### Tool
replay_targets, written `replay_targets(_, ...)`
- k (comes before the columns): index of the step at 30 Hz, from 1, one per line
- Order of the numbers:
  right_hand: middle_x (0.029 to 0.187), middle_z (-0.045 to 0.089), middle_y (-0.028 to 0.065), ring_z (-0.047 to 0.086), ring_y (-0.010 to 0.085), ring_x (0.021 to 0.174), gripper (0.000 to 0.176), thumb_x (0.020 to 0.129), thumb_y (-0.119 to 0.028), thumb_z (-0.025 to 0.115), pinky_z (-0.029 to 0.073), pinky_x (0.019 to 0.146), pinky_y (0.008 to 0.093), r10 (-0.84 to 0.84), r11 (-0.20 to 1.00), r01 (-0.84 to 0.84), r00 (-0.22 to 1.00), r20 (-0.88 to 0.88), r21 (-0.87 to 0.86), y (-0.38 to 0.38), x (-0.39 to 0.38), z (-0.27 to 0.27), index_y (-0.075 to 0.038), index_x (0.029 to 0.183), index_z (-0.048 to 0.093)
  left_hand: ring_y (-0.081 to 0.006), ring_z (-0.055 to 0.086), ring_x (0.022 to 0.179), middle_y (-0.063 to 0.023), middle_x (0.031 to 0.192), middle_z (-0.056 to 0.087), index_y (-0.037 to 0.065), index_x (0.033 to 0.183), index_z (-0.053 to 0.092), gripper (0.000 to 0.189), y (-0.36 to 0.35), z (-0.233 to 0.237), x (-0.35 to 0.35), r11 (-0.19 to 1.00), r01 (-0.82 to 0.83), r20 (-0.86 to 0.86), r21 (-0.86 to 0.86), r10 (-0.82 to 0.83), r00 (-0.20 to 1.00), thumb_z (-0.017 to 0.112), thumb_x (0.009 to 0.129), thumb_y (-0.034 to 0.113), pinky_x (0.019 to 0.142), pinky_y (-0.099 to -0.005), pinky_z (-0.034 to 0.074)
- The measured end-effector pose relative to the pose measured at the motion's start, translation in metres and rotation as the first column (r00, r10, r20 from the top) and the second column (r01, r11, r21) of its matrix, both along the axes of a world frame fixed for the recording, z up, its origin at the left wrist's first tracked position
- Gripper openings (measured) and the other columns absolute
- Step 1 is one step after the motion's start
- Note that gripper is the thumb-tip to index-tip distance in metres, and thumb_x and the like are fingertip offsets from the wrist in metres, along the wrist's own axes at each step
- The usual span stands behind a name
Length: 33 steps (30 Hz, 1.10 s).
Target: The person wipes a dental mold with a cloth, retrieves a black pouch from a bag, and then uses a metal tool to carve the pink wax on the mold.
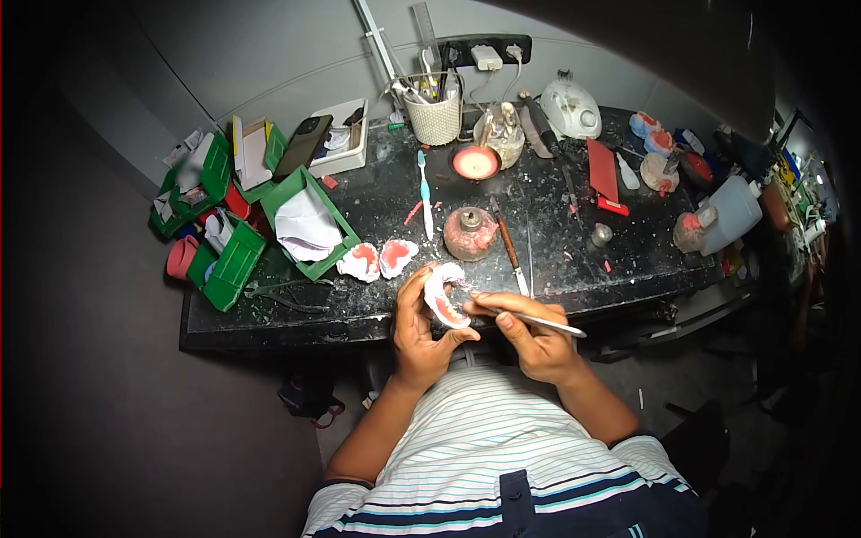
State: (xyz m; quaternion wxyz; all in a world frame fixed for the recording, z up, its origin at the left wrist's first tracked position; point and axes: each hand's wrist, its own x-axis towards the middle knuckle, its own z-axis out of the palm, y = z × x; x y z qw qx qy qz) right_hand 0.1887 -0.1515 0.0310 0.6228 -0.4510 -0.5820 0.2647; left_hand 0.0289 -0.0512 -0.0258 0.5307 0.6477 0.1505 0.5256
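My left hand (414,342) is closed around a white plaster dental cast (434,296) with pink wax along its arch, held up near the bench's front edge. In my right hand (538,348) is a slim metal carving tool (552,325), gripped like a pen. Its tip is at the cast's inner side, where my fingers hide it; whether it touches cannot be told. Two more white casts with pink wax, a left one (360,263) and a right one (397,257), lie just beyond my left hand. A round glass burner (470,235), smeared pink, stands behind the held cast.
On the black bench (359,318) lie a toothbrush (425,193), a wooden-handled wax knife (508,240) and pliers (285,298). Green boxes (309,224) stand left, a tool basket (434,120) behind. At right are a red wax sheet (603,172) and a plastic bottle (731,215).
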Motion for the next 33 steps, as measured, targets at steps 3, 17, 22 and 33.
replay_targets(3,0.106,0.075,0.019,0.074,0.0309,0.099,0.025,0.1,-0.004,0.059,0.056,0.093,0.0381,-0.097,0.994,0.105,0.949,0.299,-0.011,0.001,0.0,0.011,0.005,0.122,0.066,-0.0282,0.049,0.136,-0.0189,0.152,0.041,0.0,0.149,0.032,0.101,-0.002,0.0,0.0,0.999,0.028,0.015,-0.026,-0.027,1.0,0.092,0.07,0.02,0.114,-0.0419,0.044)
replay_targets(17,0.11,0.072,0.0228,0.073,0.03,0.1,0.023,0.097,-0.003,0.062,0.056,0.087,0.0361,-0.157,0.987,0.143,0.946,0.282,0.072,0.003,0.001,0.014,0.004,0.118,0.069,-0.0311,0.052,0.134,-0.0265,0.142,0.05,-0.007,0.146,0.03,0.103,0.002,0.011,-0.004,0.982,0.124,0.071,-0.14,-0.115,0.991,0.082,0.079,0.05,0.114,-0.0466,0.043)
replay_targets(22,0.111,0.071,0.0227,0.07,0.0326,0.104,0.022,0.096,-0.003,0.063,0.055,0.09,0.0366,-0.233,0.97,0.204,0.934,0.271,0.129,0.001,-0.003,0.019,0.004,0.116,0.07,-0.0302,0.056,0.128,-0.0228,0.137,0.053,-0.01,0.144,0.033,0.099,0.006,0.009,-0.006,0.949,0.191,0.18,-0.251,-0.148,0.973,0.076,0.085,0.056,0.11,-0.0476,0.046)
replay_targets(33,0.114,0.072,0.0201,0.071,0.0304,0.107,0.02,0.096,-0.006,0.066,0.054,0.093,0.0366,-0.28,0.955,0.256,0.944,0.173,0.15,0.0,-0.002,0.011,0.005,0.113,0.068,-0.0385,0.06,0.124,-0.0268,0.133,0.055,-0.005,0.136,0.035,0.08,0.012,0.007,-0.008,0.949,0.22,0.196,-0.224,-0.178,0.964,0.069,0.092,0.052,0.107,-0.0524,0.048)
